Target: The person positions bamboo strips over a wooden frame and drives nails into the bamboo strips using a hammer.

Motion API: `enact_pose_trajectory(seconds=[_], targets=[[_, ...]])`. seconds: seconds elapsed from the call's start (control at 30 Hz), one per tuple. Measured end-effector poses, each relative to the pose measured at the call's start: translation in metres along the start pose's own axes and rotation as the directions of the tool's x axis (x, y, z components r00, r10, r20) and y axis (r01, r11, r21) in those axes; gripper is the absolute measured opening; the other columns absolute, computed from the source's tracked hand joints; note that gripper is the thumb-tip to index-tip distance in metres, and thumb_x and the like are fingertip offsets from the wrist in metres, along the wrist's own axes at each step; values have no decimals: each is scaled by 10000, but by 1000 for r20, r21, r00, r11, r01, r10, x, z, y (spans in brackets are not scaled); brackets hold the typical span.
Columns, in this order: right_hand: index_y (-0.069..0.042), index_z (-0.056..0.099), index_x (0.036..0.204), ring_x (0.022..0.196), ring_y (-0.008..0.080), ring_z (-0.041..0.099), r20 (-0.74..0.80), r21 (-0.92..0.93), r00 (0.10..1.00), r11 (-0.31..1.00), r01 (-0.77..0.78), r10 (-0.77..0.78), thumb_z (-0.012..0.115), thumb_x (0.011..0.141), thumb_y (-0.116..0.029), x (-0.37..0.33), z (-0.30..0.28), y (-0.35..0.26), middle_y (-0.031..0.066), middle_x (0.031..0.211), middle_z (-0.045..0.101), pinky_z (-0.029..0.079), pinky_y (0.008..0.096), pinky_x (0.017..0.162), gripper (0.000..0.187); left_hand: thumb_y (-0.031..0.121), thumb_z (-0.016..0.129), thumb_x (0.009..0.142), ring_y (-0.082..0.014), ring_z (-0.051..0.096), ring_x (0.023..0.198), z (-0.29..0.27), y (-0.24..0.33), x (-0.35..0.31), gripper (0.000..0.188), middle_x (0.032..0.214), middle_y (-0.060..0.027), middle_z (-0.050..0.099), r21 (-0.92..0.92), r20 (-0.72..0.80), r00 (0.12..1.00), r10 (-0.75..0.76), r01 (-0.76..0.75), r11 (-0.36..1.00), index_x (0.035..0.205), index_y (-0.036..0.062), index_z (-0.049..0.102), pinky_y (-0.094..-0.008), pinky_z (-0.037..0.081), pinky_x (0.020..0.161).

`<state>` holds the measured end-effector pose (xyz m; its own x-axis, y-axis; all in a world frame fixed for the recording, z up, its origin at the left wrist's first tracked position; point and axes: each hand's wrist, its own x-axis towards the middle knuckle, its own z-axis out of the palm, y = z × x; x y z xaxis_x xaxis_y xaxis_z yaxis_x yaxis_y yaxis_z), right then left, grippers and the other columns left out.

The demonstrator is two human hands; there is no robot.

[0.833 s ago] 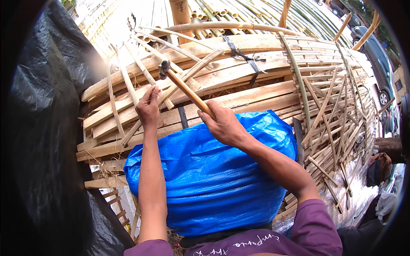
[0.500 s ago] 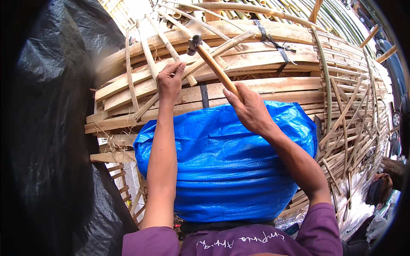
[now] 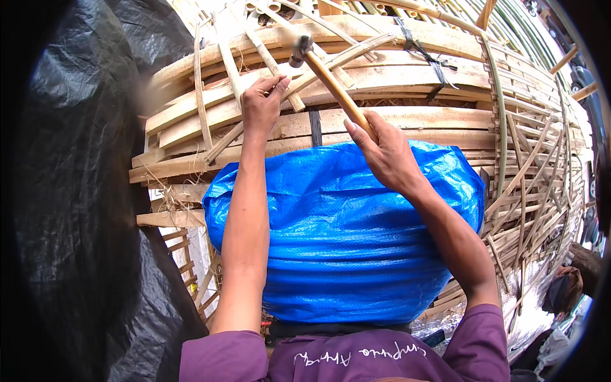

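My right hand (image 3: 386,153) is wrapped round the wooden handle of a hammer (image 3: 336,86). Its dark metal head is raised just above and to the right of my left fingertips. My left hand (image 3: 259,109) is pinched at thumb and forefinger, over the crossing of thin bamboo strips (image 3: 265,56); whatever sits in the pinch is too small to make out. A diagonal wooden strip (image 3: 359,52) runs under the hammer. Beneath these strips lie long sawn boards (image 3: 407,119) stacked side by side.
A blue plastic sheet (image 3: 344,235) covers my lap. Black sheeting (image 3: 83,191) hangs along the left. Bamboo lattice panels (image 3: 525,172) lean at the right, and bamboo poles (image 3: 509,32) lie beyond the boards. Black strapping (image 3: 423,57) binds some boards.
The view has shifted slightly, so the boards and both hands sit a little further right and higher in the picture. Both grips look the same, with the hammer head still close above my left fingers.
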<state>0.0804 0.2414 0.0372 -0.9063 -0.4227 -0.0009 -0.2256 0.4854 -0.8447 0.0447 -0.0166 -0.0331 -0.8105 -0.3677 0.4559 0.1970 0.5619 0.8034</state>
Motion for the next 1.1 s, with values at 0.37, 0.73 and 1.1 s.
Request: enact_pose_trajectory(seconds=[0.37,0.73,1.1], targets=[[9,577,953,623,318,581,25,-20,1000,1000,-13,13,566,985,-379,-1,-2,-4,190,681,581,433,446,606,390,211,746,872,-155,663,788,3,-1,1,244,879,-97,726,0,-37,999,8,-8,1000,1005,7,748,-277,496,722],[11,556,888,601,316,564,16,-24,1000,1000,-1,2,565,985,-387,-1,0,-1,188,656,566,421,453,591,410,217,745,874,-156,666,778,5,-6,1,240,882,-96,728,-6,-35,999,7,-8,1000,1005,16,752,-274,499,708],[6,577,936,598,328,579,22,-28,1000,1000,-9,10,560,987,-394,-2,2,-1,191,655,579,432,452,589,403,240,757,860,-185,690,779,4,-1,0,254,870,-125,733,17,-15,1000,-12,12,1000,970,10,754,-293,512,697]])
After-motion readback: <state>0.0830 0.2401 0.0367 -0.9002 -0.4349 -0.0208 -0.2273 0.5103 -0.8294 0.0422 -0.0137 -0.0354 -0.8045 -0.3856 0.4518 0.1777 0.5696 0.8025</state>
